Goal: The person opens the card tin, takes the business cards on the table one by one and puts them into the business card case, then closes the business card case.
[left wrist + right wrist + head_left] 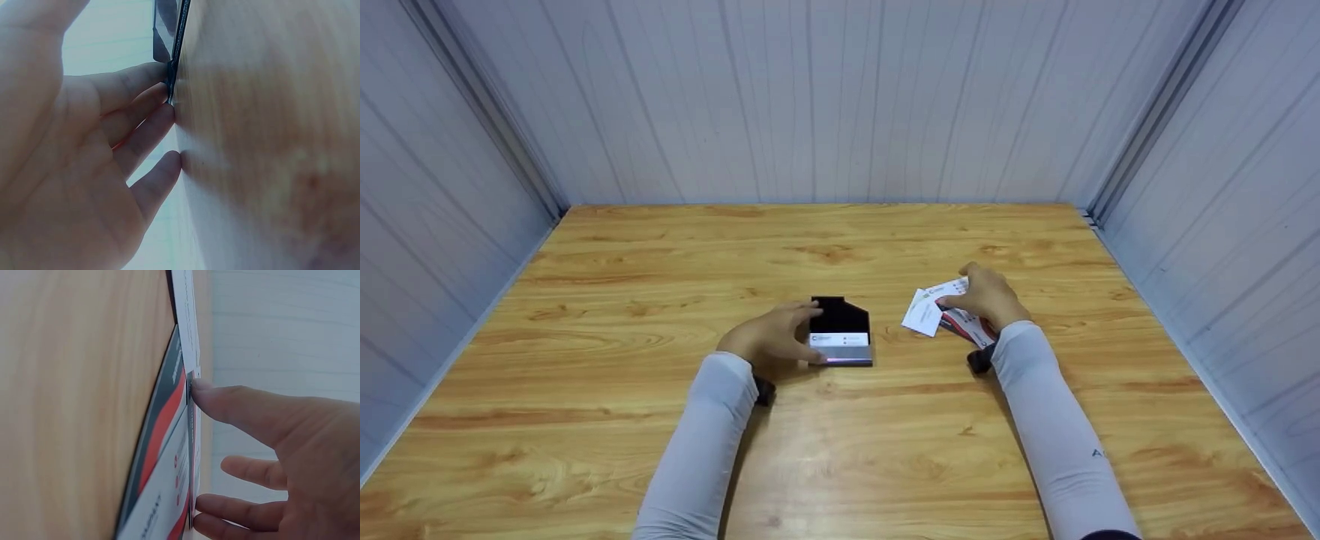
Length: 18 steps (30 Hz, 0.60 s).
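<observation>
A black business card holder (840, 319) lies on the wooden table, with a white printed card (840, 340) behind its shiny front strip. My left hand (769, 334) spans its left side, thumb at the near corner and fingers at the left edge. In the left wrist view, fingertips touch the holder's dark edge (171, 79) and the tabletop. Over a loose fan of business cards (921, 313), my right hand (988, 296) has thumb and fingers spread. Its thumb (205, 391) touches the cards; two lower fingers are right at their edge. Red-and-black printed cards (163, 433) lie beneath.
The wooden table (660, 262) extends around both hands. White panelled walls (840, 97) enclose it at the back and on both sides. A dark wrist camera (981, 360) sits low under the right wrist, close to the cards.
</observation>
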{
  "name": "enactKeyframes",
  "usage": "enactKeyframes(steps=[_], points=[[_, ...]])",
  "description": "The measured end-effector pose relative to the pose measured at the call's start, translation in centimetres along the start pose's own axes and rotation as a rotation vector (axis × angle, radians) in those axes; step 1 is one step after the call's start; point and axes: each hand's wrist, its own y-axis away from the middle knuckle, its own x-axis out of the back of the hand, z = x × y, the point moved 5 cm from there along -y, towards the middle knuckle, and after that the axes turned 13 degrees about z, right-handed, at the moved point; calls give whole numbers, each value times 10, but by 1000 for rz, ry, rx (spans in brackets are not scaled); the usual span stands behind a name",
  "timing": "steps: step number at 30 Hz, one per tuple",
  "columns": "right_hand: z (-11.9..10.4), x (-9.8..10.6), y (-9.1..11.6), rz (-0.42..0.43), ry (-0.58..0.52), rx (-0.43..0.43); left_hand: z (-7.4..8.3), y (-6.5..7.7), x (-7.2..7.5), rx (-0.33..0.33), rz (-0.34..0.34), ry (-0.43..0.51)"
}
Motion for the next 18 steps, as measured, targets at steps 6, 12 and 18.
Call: enactKeyframes(steps=[6,12,18], points=[[7,0,1,2,-1,-32,1,1,-1,-15,-1,-6],[10,4,2,-10,37,-65,3,1,0,4,-1,6],[14,1,-2,-14,22,-63,1,0,-1,7,-5,-3]])
